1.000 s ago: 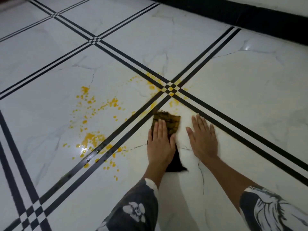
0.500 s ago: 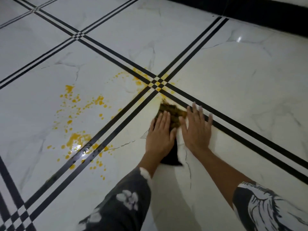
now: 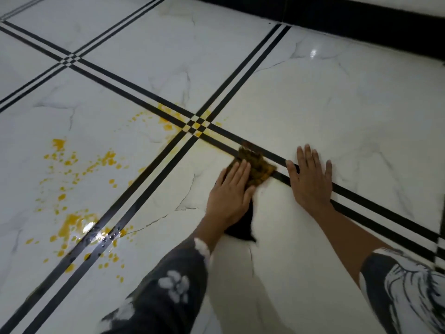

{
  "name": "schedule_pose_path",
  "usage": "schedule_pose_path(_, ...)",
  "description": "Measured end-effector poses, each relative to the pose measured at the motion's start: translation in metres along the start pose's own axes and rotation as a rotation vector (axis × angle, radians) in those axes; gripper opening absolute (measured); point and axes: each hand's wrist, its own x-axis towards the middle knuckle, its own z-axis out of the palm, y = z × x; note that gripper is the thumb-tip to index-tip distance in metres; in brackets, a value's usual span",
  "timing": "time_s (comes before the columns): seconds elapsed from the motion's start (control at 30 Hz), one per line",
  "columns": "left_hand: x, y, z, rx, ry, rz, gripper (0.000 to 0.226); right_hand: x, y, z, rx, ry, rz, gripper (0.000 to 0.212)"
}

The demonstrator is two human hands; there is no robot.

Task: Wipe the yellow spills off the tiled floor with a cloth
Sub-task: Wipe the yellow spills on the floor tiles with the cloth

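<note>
A dark cloth (image 3: 258,167), stained yellow-brown at its far end, lies on the white tiled floor (image 3: 361,121) across a black double stripe. My left hand (image 3: 231,194) presses flat on it with straight fingers; the cloth's dark tail sticks out under the wrist. My right hand (image 3: 310,179) rests flat on the bare tile just right of the cloth, fingers spread. Yellow spills (image 3: 79,222) cover the tile to the left, with a wet puddle beside the stripes. More yellow spots (image 3: 192,126) sit around the stripe crossing beyond the cloth.
Black double stripes (image 3: 134,203) cross the floor in a grid. A black skirting band (image 3: 361,22) runs along the wall at the top right. My patterned sleeves fill the bottom of the view.
My left hand has pushed the cloth forward and to the right onto the black stripe. My right hand moved forward with it. The view shifted closer to the wall.
</note>
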Motion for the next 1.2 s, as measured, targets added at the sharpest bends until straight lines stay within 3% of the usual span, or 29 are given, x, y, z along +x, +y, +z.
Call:
schedule_pose_path(0.07,-0.018,-0.023,-0.002,-0.008,-0.013,0.072,0.062,0.004,0.008,-0.001,0.015,0.008,0.022,0.064)
schedule_pose_path(0.1,-0.017,-0.038,-0.004,-0.016,0.015,0.019,0.061,0.004,0.012,0.000,0.020,0.010,0.027,0.063)
schedule_pose_path(0.2,0.025,-0.050,-0.013,-0.040,0.095,-0.316,0.062,0.002,0.022,0.005,0.026,0.011,0.014,0.063)
schedule_pose_path(0.27,0.060,-0.028,-0.013,-0.082,0.140,-0.439,0.063,0.001,0.022,0.007,0.031,0.013,0.015,0.063)
schedule_pose_path(0.33,0.075,0.005,-0.008,-0.081,0.108,-0.315,0.068,0.002,0.020,0.006,0.030,0.016,0.017,0.064)
schedule_pose_path(0.4,0.059,0.027,0.000,-0.022,0.028,-0.027,0.071,0.003,0.020,0.005,0.037,0.018,0.018,0.063)
schedule_pose_path(0.5,0.027,0.005,0.004,0.055,-0.028,0.223,0.075,0.001,0.022,0.004,0.047,0.011,0.013,0.062)
schedule_pose_path(0.6,0.043,-0.027,-0.004,0.029,0.002,0.056,0.074,0.001,0.021,0.004,0.038,0.012,0.015,0.062)
schedule_pose_path(0.7,0.068,-0.016,-0.005,0.037,0.026,-0.085,0.082,0.001,0.021,0.004,0.030,-0.013,0.023,0.062)
schedule_pose_path(0.83,0.053,0.009,0.001,0.059,-0.031,0.155,0.066,0.003,0.023,0.001,0.042,-0.052,0.014,0.059)
schedule_pose_path(0.93,0.029,0.015,0.001,0.053,-0.027,0.208,0.054,0.001,0.026,-0.003,0.067,-0.063,0.022,0.056)
schedule_pose_path(1.07,-0.002,0.041,-0.004,-0.244,-0.054,0.264,0.045,-0.022,0.042,-0.006,0.063,-0.013,0.156,0.056)
schedule_pose_path(1.2,-0.019,0.068,-0.006,-0.652,-0.094,0.038,0.038,-0.044,0.061,-0.009,0.193,0.091,0.339,0.055)
